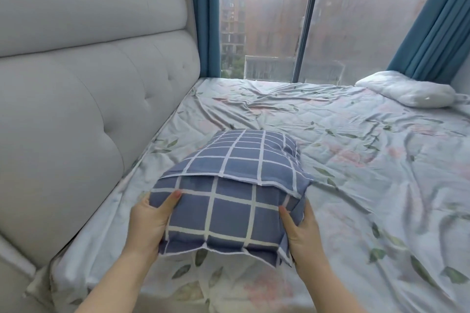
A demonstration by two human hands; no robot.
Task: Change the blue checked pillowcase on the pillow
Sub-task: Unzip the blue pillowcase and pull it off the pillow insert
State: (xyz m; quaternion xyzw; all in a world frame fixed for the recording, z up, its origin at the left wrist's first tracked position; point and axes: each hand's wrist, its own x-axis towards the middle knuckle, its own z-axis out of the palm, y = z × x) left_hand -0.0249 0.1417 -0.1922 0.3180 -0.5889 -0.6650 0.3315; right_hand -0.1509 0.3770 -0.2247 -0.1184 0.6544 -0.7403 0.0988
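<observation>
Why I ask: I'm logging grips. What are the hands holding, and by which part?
The blue checked pillow, at its near end: left hand on the left side, right hand opposite.

Grey headboard [89,109], rain-streaked window [292,20]

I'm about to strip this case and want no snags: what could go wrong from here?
1. The envelope flap across the blue checked pillowcase may catch the pillow inside as it is pulled out.
2. The left hand and right hand grip only the near end, so the far end may drag and bunch the wrinkled floral sheet.
</observation>
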